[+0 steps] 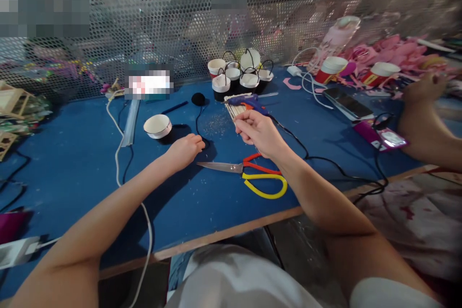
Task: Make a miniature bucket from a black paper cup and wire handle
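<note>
My left hand (185, 150) rests low over the table with its fingers curled together on a black cord (197, 120). That cord runs up to a small black ball of yarn (198, 99). To the left of this hand stands a paper cup (158, 127) with a black lower part and white rim. My right hand (258, 130) is pinched closed; whatever is between its fingertips is too small to make out. Just beyond it a blue and orange glue gun (249, 101) lies on a stack of white sticks (234, 108). Scissors (249, 171) with red and yellow handles lie between my forearms.
Several black-wrapped cups with cord handles (240, 77) stand against the perforated metal screen (173, 19). Clear glue sticks (131, 122) lie at left. A phone (348, 102), pink petals (390, 53) and another person's arm (429, 125) are at right. Cables cross the blue table (187, 216).
</note>
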### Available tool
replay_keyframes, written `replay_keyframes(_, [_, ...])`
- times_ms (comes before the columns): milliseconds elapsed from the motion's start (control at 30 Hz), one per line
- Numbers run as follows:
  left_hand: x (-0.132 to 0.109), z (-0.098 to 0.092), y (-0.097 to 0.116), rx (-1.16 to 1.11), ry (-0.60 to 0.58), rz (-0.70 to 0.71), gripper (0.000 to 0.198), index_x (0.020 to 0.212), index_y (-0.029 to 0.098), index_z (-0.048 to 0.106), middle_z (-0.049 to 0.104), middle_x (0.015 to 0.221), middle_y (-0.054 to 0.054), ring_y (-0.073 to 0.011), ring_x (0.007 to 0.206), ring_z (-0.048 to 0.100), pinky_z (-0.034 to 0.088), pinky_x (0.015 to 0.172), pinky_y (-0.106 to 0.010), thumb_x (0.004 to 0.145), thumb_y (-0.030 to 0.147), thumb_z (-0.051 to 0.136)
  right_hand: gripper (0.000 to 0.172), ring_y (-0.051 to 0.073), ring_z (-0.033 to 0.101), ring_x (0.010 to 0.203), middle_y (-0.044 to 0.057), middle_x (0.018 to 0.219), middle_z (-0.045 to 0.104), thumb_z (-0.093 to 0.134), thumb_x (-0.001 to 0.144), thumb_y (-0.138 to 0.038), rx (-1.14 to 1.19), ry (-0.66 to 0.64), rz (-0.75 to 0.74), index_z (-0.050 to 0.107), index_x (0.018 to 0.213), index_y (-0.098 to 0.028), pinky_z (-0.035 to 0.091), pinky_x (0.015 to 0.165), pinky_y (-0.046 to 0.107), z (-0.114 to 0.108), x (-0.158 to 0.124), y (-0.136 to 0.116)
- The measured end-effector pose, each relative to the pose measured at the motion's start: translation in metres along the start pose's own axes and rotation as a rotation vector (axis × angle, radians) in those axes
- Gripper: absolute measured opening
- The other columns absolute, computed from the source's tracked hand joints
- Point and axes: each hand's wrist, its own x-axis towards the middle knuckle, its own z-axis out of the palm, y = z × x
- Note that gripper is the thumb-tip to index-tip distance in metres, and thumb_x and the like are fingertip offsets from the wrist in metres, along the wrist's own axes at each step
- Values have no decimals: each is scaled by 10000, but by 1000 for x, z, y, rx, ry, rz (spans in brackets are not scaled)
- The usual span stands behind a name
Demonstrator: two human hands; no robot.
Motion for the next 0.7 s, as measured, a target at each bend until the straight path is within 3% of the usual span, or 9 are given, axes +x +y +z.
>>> replay_keyframes(133, [4, -1, 2, -16, 9, -7, 199, 734, 132, 596, 591, 811, -102, -183, 772, 547, 419, 670, -284, 833, 137, 424, 109, 32, 402, 433, -21, 626, 524, 567, 813, -266, 16, -39, 29, 520, 819, -167, 281, 347, 165, 4, -2, 3])
replay_keyframes(233, [8, -16, 8, -151, 89, -80, 142, 779, 137, 587, 617, 885, -96, -162, 774, 571, 432, 660, -262, 813, 171, 453, 109, 31, 394, 428, -19, 624, 529, 564, 812, -266, 26, -58, 31, 521, 804, -166, 269, 344, 165, 7, -4, 4])
replay_keyframes(333, [10, -37, 17, -668, 228, -292, 104, 824, 155, 582, 644, 752, -37, -122, 625, 573, 429, 576, -237, 784, 234, 527, 100, 31, 382, 420, -17, 626, 536, 553, 818, -258, 34, -70, 18, 525, 804, -164, 254, 342, 168, 9, -6, 4])
replay_keyframes(400, [10, -48, 24, -1011, 299, -348, 163, 912, 165, 582, 637, 697, -10, -106, 575, 566, 433, 554, -231, 774, 250, 565, 99, 29, 376, 416, -19, 627, 534, 542, 826, -259, 31, -79, 11, 528, 811, -162, 262, 344, 170, 10, -7, 3])
replay_keyframes(500, [10, -55, 32, -1303, 323, -380, 201, 941, 153, 621, 661, 756, -31, -102, 632, 581, 444, 588, -226, 771, 259, 602, 110, 28, 386, 420, -24, 641, 539, 534, 834, -272, 27, -86, -23, 530, 873, -169, 286, 352, 168, 12, -11, 2])
replay_keyframes(600, [9, -54, 37, -1336, 341, -400, 212, 924, 145, 650, 687, 851, -55, -134, 754, 615, 471, 682, -250, 751, 267, 638, 142, 33, 420, 434, -26, 668, 549, 521, 846, -282, 21, -75, -86, 515, 945, -180, 319, 361, 169, 13, -14, 2])
replay_keyframes(700, [8, -52, 42, -1100, 436, -389, 219, 894, 151, 665, 690, 860, -51, -154, 776, 616, 472, 716, -273, 724, 288, 668, 148, 38, 452, 452, -20, 686, 554, 513, 852, -284, 14, -79, -108, 510, 951, -173, 364, 378, 172, 15, -17, 1])
